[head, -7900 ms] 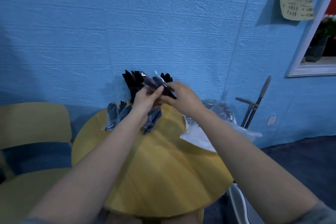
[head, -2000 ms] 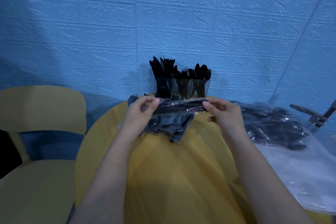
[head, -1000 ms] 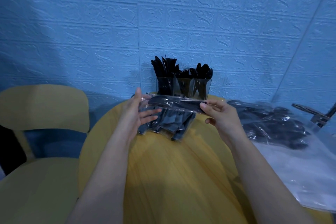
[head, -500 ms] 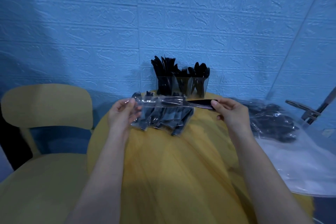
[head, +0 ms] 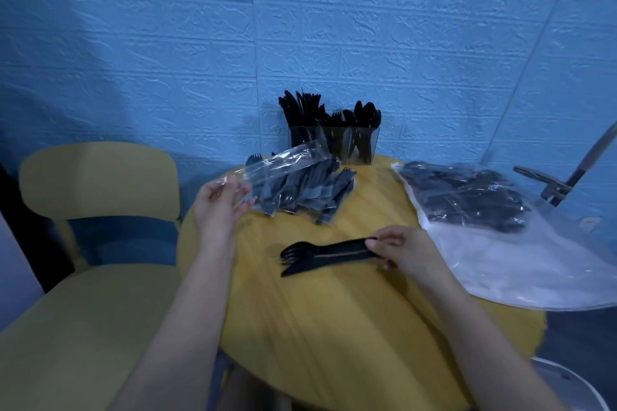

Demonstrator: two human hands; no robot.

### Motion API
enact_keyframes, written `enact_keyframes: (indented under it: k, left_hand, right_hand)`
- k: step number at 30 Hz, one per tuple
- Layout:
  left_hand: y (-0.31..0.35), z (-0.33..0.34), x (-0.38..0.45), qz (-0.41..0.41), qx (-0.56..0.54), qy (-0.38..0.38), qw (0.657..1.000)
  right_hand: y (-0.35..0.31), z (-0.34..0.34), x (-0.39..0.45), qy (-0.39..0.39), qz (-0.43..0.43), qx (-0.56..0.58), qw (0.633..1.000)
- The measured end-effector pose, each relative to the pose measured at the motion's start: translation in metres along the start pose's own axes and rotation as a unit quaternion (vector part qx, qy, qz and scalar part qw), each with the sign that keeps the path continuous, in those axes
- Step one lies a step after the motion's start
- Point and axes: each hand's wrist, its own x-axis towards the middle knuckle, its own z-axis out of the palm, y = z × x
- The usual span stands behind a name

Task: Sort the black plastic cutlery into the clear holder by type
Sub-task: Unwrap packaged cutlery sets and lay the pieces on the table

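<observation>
Head view: right hand (head: 405,252) pinches a bundle of black cutlery (head: 325,255) by the handles, low over the round yellow counter (head: 334,327). Left hand (head: 218,202) grips an empty clear wrapper (head: 283,163) above a pile of wrapped sets (head: 300,190). Clear holder (head: 334,143), already stocked, stands at the counter's far edge against the wall.

Dim, blue-tinted, soft overall. Wide-angle bending toward the edges. Motion blur on the left hand (head: 218,202) and the chair (head: 100,177) at the left edge. Glare on the clear bag (head: 521,264) at right. Black cutlery in the holder (head: 334,140) merging into one dark mass.
</observation>
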Motion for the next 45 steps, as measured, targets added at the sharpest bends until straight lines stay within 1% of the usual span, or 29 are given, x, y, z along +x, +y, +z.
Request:
enact_keyframes:
  k: [3, 5, 6, 8, 9, 12, 15, 18, 20, 23, 25, 27, 29, 31, 33, 34, 37, 39, 40, 43, 45]
  left_hand:
    - [-0.009, 0.005, -0.011, -0.02, 0.031, -0.03, 0.999]
    - [-0.013, 0.012, -0.019, -0.035, 0.046, -0.046, 0.997]
    - [-0.014, 0.016, -0.023, -0.039, 0.053, -0.057, 0.996]
    - [-0.015, 0.024, -0.029, -0.05, 0.064, -0.073, 0.994]
    - [-0.015, 0.028, -0.031, -0.058, 0.064, -0.078, 0.993]
    - [-0.019, 0.042, -0.035, -0.069, 0.06, -0.108, 0.99]
    - [-0.027, 0.059, -0.045, -0.062, 0.079, -0.161, 0.982]
    - [-0.037, 0.074, -0.054, -0.045, 0.147, -0.192, 0.969]
    - [-0.041, 0.079, -0.054, -0.014, 0.207, -0.217, 0.954]
    - [-0.037, 0.077, -0.037, 0.014, 0.263, -0.244, 0.933]
    - [-0.031, 0.076, -0.02, 0.029, 0.289, -0.241, 0.926]
    - [-0.028, 0.074, -0.003, 0.076, 0.332, -0.215, 0.915]
    - [-0.029, 0.073, 0.011, 0.121, 0.378, -0.182, 0.9]
    - [-0.034, 0.072, 0.021, 0.137, 0.428, -0.164, 0.878]
    - [-0.041, 0.071, 0.027, 0.136, 0.483, -0.173, 0.847]
    - [-0.044, 0.07, 0.027, 0.133, 0.515, -0.191, 0.825]
    - [-0.053, 0.066, 0.027, 0.142, 0.606, -0.249, 0.742]
    - [-0.053, 0.066, 0.026, 0.166, 0.648, -0.247, 0.701]
    - [-0.052, 0.066, 0.025, 0.175, 0.664, -0.242, 0.685]
    - [-0.051, 0.066, 0.025, 0.2, 0.704, -0.248, 0.634]
    - [-0.052, 0.064, 0.026, 0.21, 0.709, -0.25, 0.625]
  right_hand:
    - [0.003, 0.002, -0.003, -0.011, -0.003, -0.109, 0.994]
    - [-0.001, 0.003, -0.007, -0.016, -0.021, -0.211, 0.977]
    - [-0.003, 0.004, -0.008, -0.02, -0.026, -0.244, 0.969]
    - [-0.007, 0.004, -0.011, -0.014, -0.032, -0.264, 0.964]
    - [-0.008, 0.003, -0.011, 0.001, -0.034, -0.25, 0.968]
    - [-0.016, 0.007, -0.006, 0.053, -0.062, -0.151, 0.985]
    - [-0.027, 0.022, 0.007, 0.055, -0.102, -0.015, 0.993]
    - [-0.038, 0.035, 0.022, 0.066, -0.087, 0.124, 0.986]
    - [-0.042, 0.037, 0.033, 0.094, -0.072, 0.17, 0.978]
    - [-0.042, 0.024, 0.052, 0.126, -0.057, 0.217, 0.966]
    - [-0.042, 0.011, 0.065, 0.139, -0.045, 0.23, 0.962]
    - [-0.038, 0.0, 0.081, 0.16, -0.041, 0.183, 0.969]
    - [-0.033, -0.007, 0.097, 0.184, -0.043, 0.06, 0.98]
    - [-0.026, -0.007, 0.108, 0.194, -0.041, -0.089, 0.976]
    - [-0.017, -0.007, 0.116, 0.198, -0.028, -0.189, 0.962]
    - [-0.014, -0.007, 0.119, 0.198, -0.016, -0.226, 0.954]
    - [-0.003, -0.004, 0.127, 0.178, 0.024, -0.312, 0.933]
    - [-0.001, -0.001, 0.128, 0.18, 0.021, -0.338, 0.924]
    - [-0.001, 0.0, 0.127, 0.191, 0.003, -0.344, 0.919]
    - [-0.005, 0.005, 0.122, 0.226, -0.108, -0.334, 0.909]
    - [-0.01, 0.009, 0.118, 0.221, -0.166, -0.299, 0.913]
